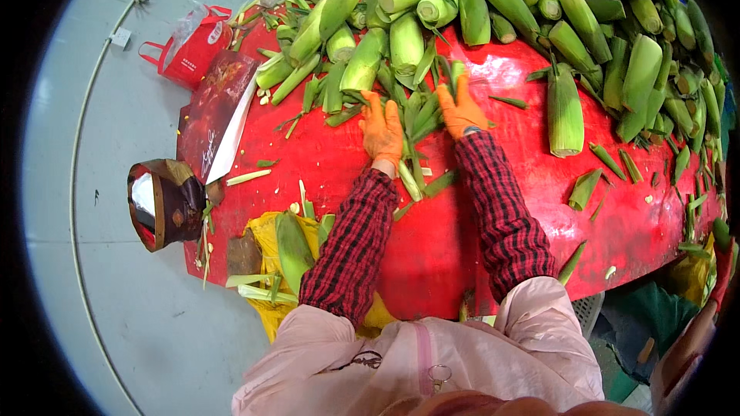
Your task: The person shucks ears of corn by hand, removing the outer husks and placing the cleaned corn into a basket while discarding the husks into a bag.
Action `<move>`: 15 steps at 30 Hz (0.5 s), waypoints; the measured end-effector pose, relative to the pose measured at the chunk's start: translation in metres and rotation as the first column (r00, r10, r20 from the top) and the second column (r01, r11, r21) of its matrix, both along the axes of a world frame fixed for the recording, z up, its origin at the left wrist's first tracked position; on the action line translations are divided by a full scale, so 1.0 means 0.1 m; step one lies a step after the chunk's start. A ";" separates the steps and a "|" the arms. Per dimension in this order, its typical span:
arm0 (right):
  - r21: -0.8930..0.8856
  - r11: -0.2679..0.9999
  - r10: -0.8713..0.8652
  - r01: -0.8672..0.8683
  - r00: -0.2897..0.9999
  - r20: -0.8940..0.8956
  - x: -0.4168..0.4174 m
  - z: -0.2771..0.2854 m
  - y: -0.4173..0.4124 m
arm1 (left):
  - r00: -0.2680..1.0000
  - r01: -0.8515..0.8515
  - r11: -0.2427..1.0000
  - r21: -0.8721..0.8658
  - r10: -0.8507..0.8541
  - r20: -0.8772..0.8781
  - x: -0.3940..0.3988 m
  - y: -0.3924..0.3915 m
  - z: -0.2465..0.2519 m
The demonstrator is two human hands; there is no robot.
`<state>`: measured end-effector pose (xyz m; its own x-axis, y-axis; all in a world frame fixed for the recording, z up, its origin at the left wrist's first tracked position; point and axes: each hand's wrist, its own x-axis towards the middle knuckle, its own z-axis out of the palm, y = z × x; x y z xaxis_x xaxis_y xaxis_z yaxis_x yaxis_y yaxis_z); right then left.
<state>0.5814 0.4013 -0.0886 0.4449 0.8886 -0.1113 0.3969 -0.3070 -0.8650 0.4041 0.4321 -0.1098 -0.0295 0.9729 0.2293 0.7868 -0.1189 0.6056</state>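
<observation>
Both hands wear orange gloves. My left hand (381, 131) touches the near edge of a pile of corn ears in green husks, its fingers among cut husk pieces (341, 88). To its right, my right hand (461, 107) lies with fingers spread against loose green husk leaves (425, 112); whether it grips any of them cannot be told. More loose leaves and stalk bits lie on the red table (428, 248) between and below the hands. An unhusked corn ear (407, 45) lies just beyond them, and a single ear (565, 110) lies apart on the right.
A large heap of corn ears (578, 23) covers the far right. At left are a printed cardboard sheet (222, 107), a red bag (193, 49) and a brown container (167, 205) beside the table. A yellow bag (263, 242) with husks lies near my left sleeve. Part of another person shows at lower right.
</observation>
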 end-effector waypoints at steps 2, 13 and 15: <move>0.133 0.986 0.116 -0.100 0.987 -0.113 -0.20 -0.18 0.17 | 0.949 0.209 0.977 0.046 -0.214 0.231 0.10 0.03 -0.08; 0.514 0.856 0.435 -0.049 0.606 -0.666 -0.82 -0.01 -0.23 | 0.507 0.461 0.871 0.168 -0.414 0.756 -0.09 -0.68 0.64; 0.557 0.827 0.456 -0.069 0.663 -0.594 -1.06 0.66 -0.51 | 0.559 0.422 0.839 0.343 -0.539 0.630 -0.30 -0.82 0.98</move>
<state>0.4754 0.3501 -0.0228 0.1503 0.9745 0.1663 -0.3603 0.2107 -0.9087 0.3743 0.3504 -0.0120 0.2308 0.8494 0.4747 -0.0421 -0.4787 0.8770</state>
